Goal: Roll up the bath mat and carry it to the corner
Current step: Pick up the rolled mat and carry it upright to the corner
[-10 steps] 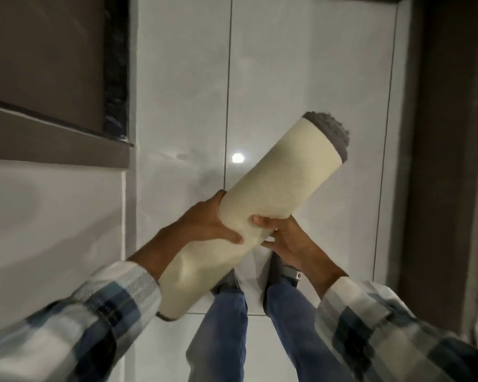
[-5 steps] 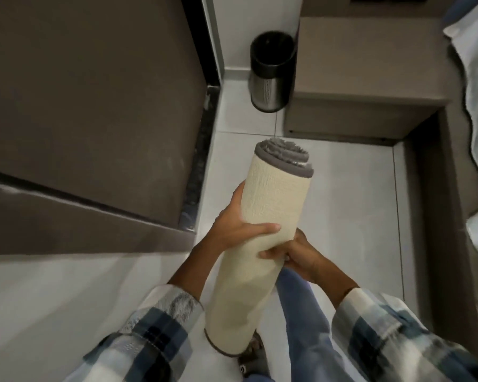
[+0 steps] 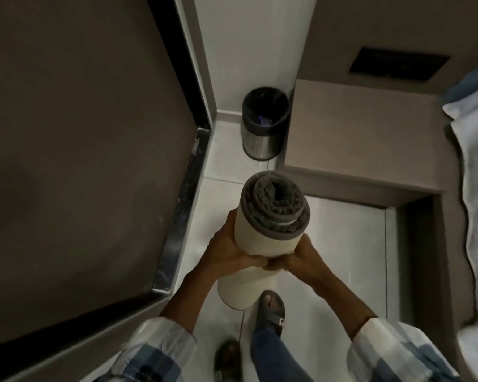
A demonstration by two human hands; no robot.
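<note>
Tile floor (image 3: 329, 260) (bin (image 3: 264, 125) nr wall)

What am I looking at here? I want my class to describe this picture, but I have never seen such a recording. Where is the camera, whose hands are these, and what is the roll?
No machine is involved. The camera sits on a person's head and looks forward and down, so you see their own arms, in checked sleeves, and their feet in sandals. The left hand and right hand clasp a rolled bath mat, held nearly upright above the tiled floor. Its outside is cream; the grey pile shows as a spiral at the top end. Ahead, in the corner, stands a bin with a dark liner, beside a low brown cabinet. A dark panel fills the left side; pale cloth shows at the right edge.
</note>
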